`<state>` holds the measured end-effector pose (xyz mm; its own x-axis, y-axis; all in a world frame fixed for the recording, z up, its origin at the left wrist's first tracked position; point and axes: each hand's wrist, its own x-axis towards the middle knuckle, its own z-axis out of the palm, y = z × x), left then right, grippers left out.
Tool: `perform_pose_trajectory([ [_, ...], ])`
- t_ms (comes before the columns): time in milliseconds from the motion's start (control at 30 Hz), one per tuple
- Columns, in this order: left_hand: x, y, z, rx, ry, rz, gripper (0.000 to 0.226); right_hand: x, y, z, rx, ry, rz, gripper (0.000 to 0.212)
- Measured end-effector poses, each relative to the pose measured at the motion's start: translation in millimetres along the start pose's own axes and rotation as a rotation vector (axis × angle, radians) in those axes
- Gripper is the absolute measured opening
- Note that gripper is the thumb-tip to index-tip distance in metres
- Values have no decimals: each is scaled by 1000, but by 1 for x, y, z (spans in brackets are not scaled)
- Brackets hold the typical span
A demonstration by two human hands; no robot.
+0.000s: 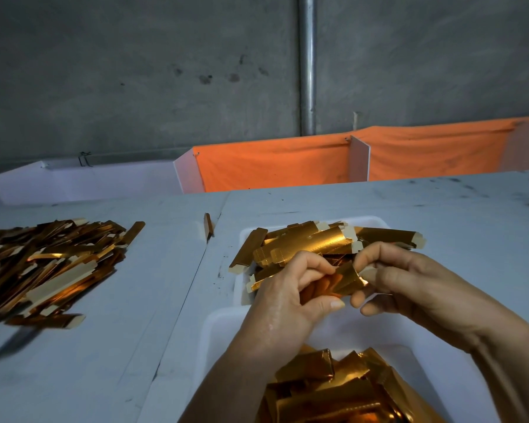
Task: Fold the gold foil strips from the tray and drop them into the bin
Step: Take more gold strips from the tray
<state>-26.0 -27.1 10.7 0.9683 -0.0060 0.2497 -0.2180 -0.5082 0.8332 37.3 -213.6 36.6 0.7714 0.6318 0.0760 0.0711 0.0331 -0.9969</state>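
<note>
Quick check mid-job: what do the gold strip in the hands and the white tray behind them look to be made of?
Gold strip being folded: likely foil-faced card, with a mirror-like sheen, crisp creases and pale cream tabs on the strips nearby.
White tray: probably moulded plastic or foam, matte with a rounded rim; which one I cannot tell.

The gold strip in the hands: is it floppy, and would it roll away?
The gold strip probably feels light and fairly stiff: it bends sharply between the left hand and right hand. Flat-sided, so unlikely to roll. Shiny, maybe slippery.
</note>
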Motion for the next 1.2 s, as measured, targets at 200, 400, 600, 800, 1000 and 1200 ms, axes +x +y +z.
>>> perform_pose_trajectory([
  [200,0,2,-2,-54,-31,8,35,-1,1,-4,55,-54,10,11],
  [400,0,3,-4,-87,-29,7,34,0,1,0,94,-62,18,17],
  [600,-1,1,-3,25,-23,22,34,2,4,3,11,1,46,10],
  [800,-3,3,1,179,-44,61,35,8,13,3,-142,83,78,11],
  [1000,-2,1,-3,113,-1,41,34,7,9,-1,322,14,162,16],
  [1200,-1,2,-3,97,-30,19,36,8,10,2,369,19,233,9],
])
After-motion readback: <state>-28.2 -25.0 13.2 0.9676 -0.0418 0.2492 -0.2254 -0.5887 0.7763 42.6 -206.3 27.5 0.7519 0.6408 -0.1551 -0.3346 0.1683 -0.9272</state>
